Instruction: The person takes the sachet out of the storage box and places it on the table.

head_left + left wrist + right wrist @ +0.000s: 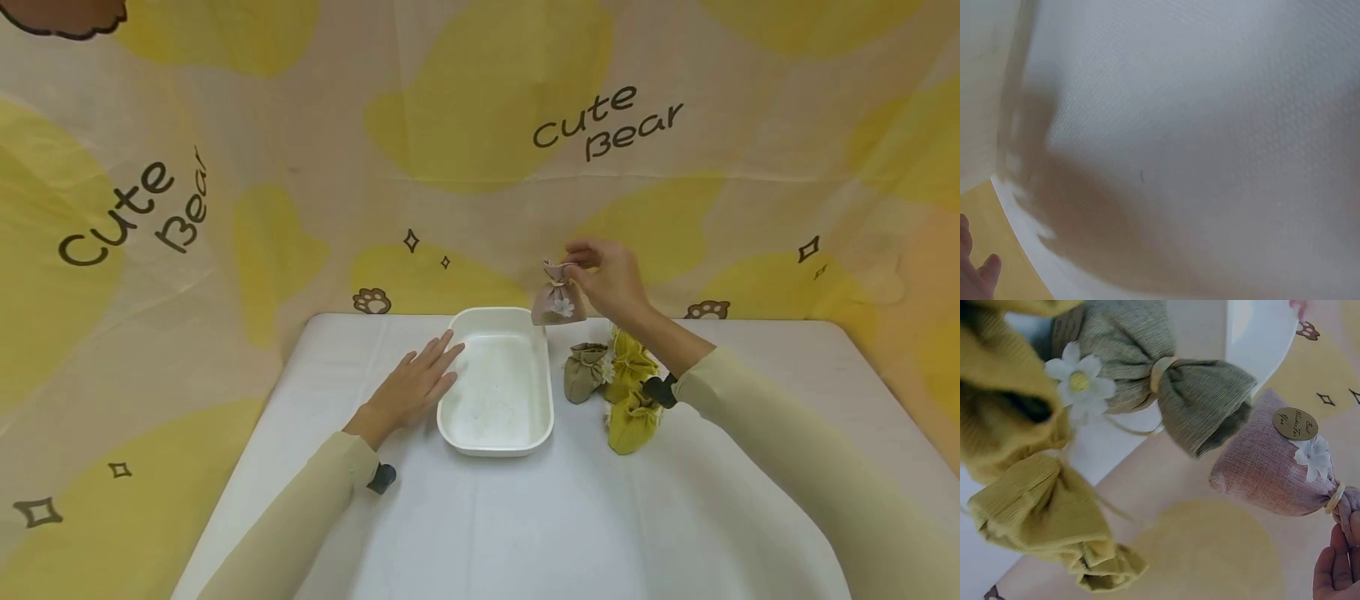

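Observation:
A small pink drawstring pouch (558, 302) with a white flower and a round paper tag hangs from my right hand (609, 279), pinched at its gathered neck. In the right wrist view the pouch (1266, 462) dangles by its tied top from the fingers (1339, 559). My left hand (412, 385) lies with fingers spread at the left rim of a white rectangular tray (495, 451). Only fingertips (990, 272) of that hand show in the left wrist view, beside the tray wall (985, 94).
Right of the tray stands a grey-green pouch (583, 375) with a white flower. Next to it are yellow pouches (632, 423), partly behind the right wrist. The white table (555, 525) ends at a patterned cloth backdrop (465, 208).

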The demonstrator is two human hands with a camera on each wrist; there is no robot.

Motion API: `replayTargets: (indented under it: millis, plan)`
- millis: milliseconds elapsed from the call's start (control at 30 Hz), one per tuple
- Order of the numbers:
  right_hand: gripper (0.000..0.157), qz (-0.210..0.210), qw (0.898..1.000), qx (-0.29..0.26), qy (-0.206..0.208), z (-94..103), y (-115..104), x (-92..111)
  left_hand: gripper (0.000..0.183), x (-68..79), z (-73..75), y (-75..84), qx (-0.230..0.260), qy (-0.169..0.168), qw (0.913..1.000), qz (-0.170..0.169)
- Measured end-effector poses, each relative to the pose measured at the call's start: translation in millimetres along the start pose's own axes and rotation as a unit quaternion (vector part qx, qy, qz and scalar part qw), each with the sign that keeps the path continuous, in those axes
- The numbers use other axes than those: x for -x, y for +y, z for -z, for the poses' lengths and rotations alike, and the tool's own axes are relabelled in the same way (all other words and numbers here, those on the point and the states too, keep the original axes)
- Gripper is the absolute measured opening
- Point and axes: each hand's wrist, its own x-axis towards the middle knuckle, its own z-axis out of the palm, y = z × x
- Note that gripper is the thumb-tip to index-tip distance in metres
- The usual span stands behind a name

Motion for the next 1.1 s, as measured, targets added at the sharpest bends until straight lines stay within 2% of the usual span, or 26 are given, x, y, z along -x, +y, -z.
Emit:
replayTargets:
  millis: [433,833,1100]
  plan:
    - [0.022,-0.037,0.999,0.033,-0.018,15.4,27,8,0.056,-0.9,-2.0,-1.8,0.0,0.01,0.9999,-0.006]
    - [0.022,-0.049,0.995,0.066,-0.056,13.9,50,25,0.056,-0.3,-1.0,-1.7,-0.003,0.009,0.9999,-0.011]
    - [0.023,-0.068,0.99,0.081,-0.095,13.2,60,35,0.055,-1.0,-1.0,-1.0,0.001,0.006,0.9999,-0.01]
